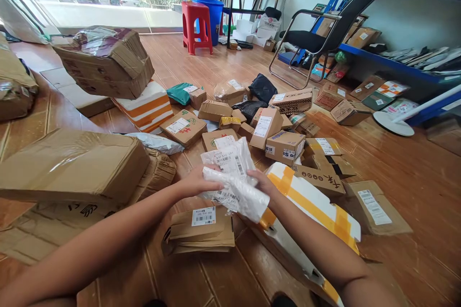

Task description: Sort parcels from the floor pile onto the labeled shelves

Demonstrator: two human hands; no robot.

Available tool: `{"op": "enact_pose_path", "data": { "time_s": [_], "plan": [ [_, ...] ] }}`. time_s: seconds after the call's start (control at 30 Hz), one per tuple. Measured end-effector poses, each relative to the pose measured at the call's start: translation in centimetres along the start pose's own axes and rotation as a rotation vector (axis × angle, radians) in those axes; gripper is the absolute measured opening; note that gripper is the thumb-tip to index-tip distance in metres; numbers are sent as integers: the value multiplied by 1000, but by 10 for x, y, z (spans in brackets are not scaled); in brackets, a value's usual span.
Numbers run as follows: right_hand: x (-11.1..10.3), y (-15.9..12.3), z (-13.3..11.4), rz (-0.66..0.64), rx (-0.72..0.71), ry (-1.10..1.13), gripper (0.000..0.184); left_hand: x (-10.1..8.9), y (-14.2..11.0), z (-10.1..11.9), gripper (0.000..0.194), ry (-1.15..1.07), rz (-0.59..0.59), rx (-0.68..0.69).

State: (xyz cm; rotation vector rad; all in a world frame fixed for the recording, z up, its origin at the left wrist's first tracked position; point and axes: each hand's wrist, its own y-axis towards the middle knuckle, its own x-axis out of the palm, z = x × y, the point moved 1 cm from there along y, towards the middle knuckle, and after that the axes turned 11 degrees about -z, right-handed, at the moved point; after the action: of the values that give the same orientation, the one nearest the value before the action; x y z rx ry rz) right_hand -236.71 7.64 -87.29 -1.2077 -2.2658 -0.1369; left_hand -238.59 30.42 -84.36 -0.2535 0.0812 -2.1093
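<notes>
Between my hands are white plastic mailers (237, 194) with printed barcode labels, one of them rolled or folded over at the front. My left hand (202, 181) is closed on their left side, thumb on top. My right hand (262, 182) grips their right side, its fingers partly hidden behind the plastic. How many mailers there are I cannot tell. Just below them a creased brown cardboard package (200, 235) with a white label lies on the floor. A white foam box (306, 211) with yellow tape sits beside my right forearm.
Several cardboard parcels (216, 110) are heaped ahead on the wooden floor. Large cartons (72, 163) stand at the left, one resting on an orange-striped foam box (147, 108). Further back are a red stool (197, 26), a black chair (313, 38) and blue shelving (389, 60).
</notes>
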Motion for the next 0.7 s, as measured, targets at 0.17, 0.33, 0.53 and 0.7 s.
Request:
{"op": "enact_pose_path", "data": {
  "time_s": [0.17,0.33,0.53,0.7],
  "plan": [
    [-12,4,5,34,68,18,46,-5,-1,5,27,-63,27,-17],
    [-16,12,14,218,-64,118,38,11,6,6,44,-581,323,108],
    [-14,12,20,283,-116,169,43,22,8,-5,49,-512,425,95],
    [-15,8,17,279,-135,183,40,8,1,-14,41,-66,397,-37]
  ]
}}
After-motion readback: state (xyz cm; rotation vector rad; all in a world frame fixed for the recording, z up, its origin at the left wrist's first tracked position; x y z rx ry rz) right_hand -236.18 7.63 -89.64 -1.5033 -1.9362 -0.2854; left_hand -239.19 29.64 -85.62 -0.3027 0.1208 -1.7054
